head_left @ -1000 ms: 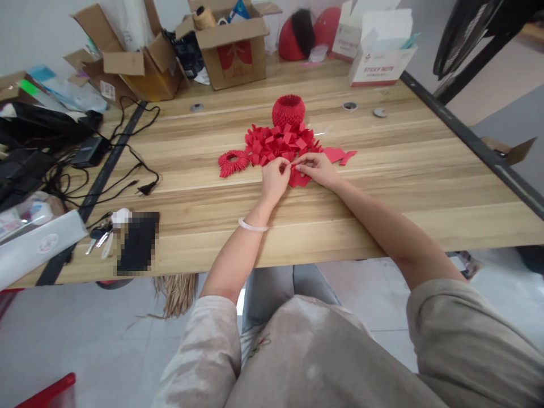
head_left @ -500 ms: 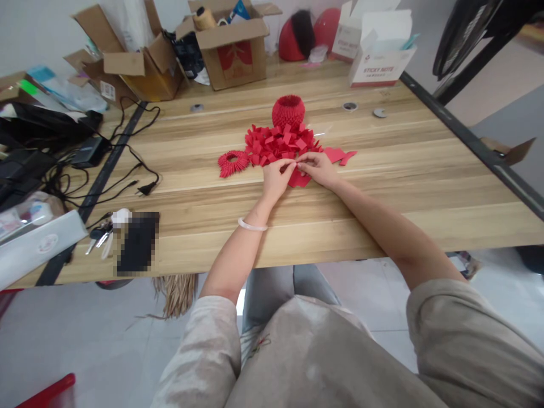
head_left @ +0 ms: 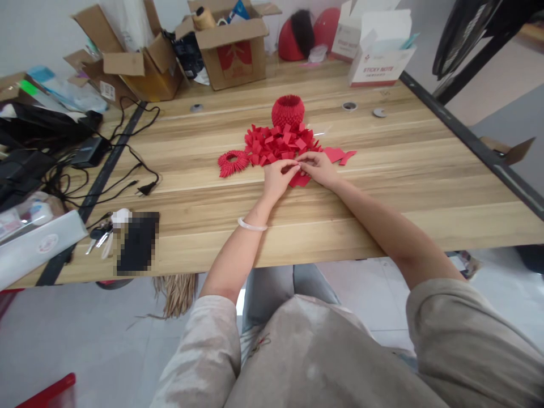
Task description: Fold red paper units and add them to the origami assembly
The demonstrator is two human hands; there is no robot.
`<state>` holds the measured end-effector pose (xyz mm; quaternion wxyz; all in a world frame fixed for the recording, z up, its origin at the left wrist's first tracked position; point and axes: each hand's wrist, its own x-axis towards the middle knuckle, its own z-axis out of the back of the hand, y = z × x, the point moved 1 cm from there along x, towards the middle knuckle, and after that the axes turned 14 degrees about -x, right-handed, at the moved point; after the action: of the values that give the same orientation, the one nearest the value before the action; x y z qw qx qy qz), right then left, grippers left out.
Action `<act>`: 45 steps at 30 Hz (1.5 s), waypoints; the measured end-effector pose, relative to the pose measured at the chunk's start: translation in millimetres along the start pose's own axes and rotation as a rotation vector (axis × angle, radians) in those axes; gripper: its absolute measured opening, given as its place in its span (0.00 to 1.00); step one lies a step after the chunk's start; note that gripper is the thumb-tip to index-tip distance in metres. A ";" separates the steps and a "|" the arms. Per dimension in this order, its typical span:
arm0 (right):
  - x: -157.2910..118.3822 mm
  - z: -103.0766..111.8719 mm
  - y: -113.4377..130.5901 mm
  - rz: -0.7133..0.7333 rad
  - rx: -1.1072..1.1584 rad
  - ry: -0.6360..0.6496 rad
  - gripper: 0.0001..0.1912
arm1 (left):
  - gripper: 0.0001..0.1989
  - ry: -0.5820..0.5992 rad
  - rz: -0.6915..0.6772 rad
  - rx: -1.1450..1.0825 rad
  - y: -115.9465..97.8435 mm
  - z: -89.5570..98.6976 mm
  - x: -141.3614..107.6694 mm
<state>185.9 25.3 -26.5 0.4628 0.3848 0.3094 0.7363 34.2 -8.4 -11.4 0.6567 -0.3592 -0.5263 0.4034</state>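
On our table (head_left: 191, 226), at the red pile's (head_left: 274, 144) near edge, our left hand (head_left: 276, 180) and right hand (head_left: 321, 170) meet, fingertips pinched close, seemingly on a small red paper (head_left: 298, 164); we should align its edges before creasing.

Well beyond the hands (head_left: 278, 182), along the far side of the desk (head_left: 204, 238), sit a red-printed, open cardboard box (head_left: 238, 59) and, farther left, another open carton (head_left: 157, 76). Beyond the hands to the right stands a white box (head_left: 376, 69) marked STICKY NOTE, with a black fan (head_left: 454, 42) past it. Left of the hands lie a black plug (head_left: 147, 188), keys (head_left: 102, 238) and a pixelated dark rectangle (head_left: 138, 243); straw-coloured strands (head_left: 180, 294) show below the desk's near edge.
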 end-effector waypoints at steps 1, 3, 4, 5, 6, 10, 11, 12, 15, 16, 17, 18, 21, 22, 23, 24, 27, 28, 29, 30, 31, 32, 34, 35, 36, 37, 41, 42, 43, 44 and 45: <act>-0.1 0.0 0.1 -0.005 0.001 -0.001 0.12 | 0.08 0.001 -0.007 -0.002 0.5 0.1 0.1; -0.2 0.2 0.2 -0.012 0.010 -0.001 0.12 | 0.07 -0.002 -0.024 -0.012 1.8 0.3 0.3; -0.2 0.4 0.2 -0.012 0.015 -0.001 0.12 | 0.07 -0.005 -0.032 -0.019 2.4 0.5 0.4; -0.3 0.6 0.1 -0.011 0.017 0.000 0.12 | 0.07 -0.009 -0.038 -0.024 3.0 0.5 0.5; -0.3 0.8 0.0 -0.009 0.018 0.002 0.13 | 0.07 -0.014 -0.042 -0.028 3.6 0.6 0.6; -0.3 1.5 -0.5 -0.001 0.025 0.014 0.13 | 0.06 -0.031 -0.043 -0.039 5.0 0.1 1.3; -0.3 1.5 -0.6 0.001 0.030 0.014 0.13 | 0.06 -0.031 -0.038 -0.040 5.3 -0.1 1.4; -0.3 1.5 -0.6 0.003 0.035 0.013 0.13 | 0.06 -0.030 -0.033 -0.041 5.5 -0.3 1.5; -0.4 1.2 -0.6 0.003 0.047 0.011 0.12 | 0.06 -0.022 -0.022 -0.045 6.4 -0.7 1.6; -0.5 1.1 -0.6 0.004 0.049 0.012 0.13 | 0.06 -0.019 -0.020 -0.047 6.6 -0.8 1.6; -0.5 0.9 -0.6 0.005 0.049 0.015 0.13 | 0.06 -0.019 -0.020 -0.051 6.8 -0.8 1.5; -0.5 0.9 -0.6 0.007 0.048 0.019 0.13 | 0.06 -0.020 -0.019 -0.054 6.9 -0.9 1.5; -0.4 0.8 -1.1 0.014 0.051 0.023 0.13 | 0.06 -0.024 -0.015 -0.064 6.4 -1.1 1.4; -0.4 0.8 -1.4 0.015 0.053 0.023 0.13 | 0.06 -0.024 -0.011 -0.066 6.2 -1.1 1.3; -0.3 0.8 -1.8 0.017 0.054 0.023 0.13 | 0.06 -0.022 -0.006 -0.067 6.1 -1.2 1.3; -0.3 0.8 -2.1 0.019 0.055 0.025 0.13 | 0.06 -0.021 0.000 -0.065 6.1 -1.2 1.3; -0.2 0.6 -3.1 0.023 0.051 0.028 0.13 | 0.06 -0.016 0.007 -0.059 7.4 -1.4 1.5; -0.1 0.5 -3.4 0.023 0.050 0.028 0.13 | 0.06 -0.016 0.006 -0.059 8.2 -1.4 1.7; 0.0 0.3 -3.6 0.023 0.048 0.027 0.13 | 0.06 -0.019 0.002 -0.059 9.1 -1.4 1.8; 0.2 0.2 -3.8 0.025 0.047 0.027 0.13 | 0.07 -0.021 -0.004 -0.058 10.0 -1.4 2.0; 0.2 0.1 -3.8 0.028 0.045 0.027 0.13 | 0.07 -0.023 -0.009 -0.056 10.9 -1.5 2.2; 0.2 0.0 -3.8 0.030 0.044 0.027 0.13 | 0.07 -0.025 -0.013 -0.053 11.6 -1.5 2.4; 0.0 -0.1 -3.4 0.030 0.042 0.026 0.12 | 0.06 -0.024 -0.019 -0.051 12.5 -1.6 2.6; -0.2 -0.1 -3.1 0.028 0.042 0.023 0.12 | 0.06 -0.020 -0.020 -0.052 12.8 -1.6 2.7; -0.5 -0.1 -2.8 0.026 0.043 0.021 0.12 | 0.06 -0.017 -0.023 -0.052 12.9 -1.6 2.7; -0.8 0.0 -2.5 0.026 0.044 0.019 0.12 | 0.06 -0.015 -0.026 -0.050 13.1 -1.6 2.8; -1.6 0.0 -1.8 0.041 0.042 0.021 0.11 | 0.06 -0.014 -0.046 -0.024 14.5 -1.3 3.0; -1.6 0.0 -1.8 0.043 0.038 0.024 0.11 | 0.06 -0.013 -0.049 -0.017 14.9 -1.3 3.1; -1.6 -0.1 -1.9 0.045 0.033 0.027 0.11 | 0.05 -0.011 -0.052 -0.010 15.3 -1.3 3.2; -1.5 -0.1 -1.9 0.047 0.025 0.030 0.11 | 0.05 -0.010 -0.054 -0.002 15.5 -1.3 3.2; -1.4 -0.2 -2.0 0.050 0.016 0.032 0.11 | 0.05 -0.009 -0.055 0.007 15.5 -1.3 3.3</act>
<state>187.1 24.8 -28.6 0.4362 0.3844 0.3129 0.7510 33.5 1.0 -24.2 0.6666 -0.3405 -0.5375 0.3883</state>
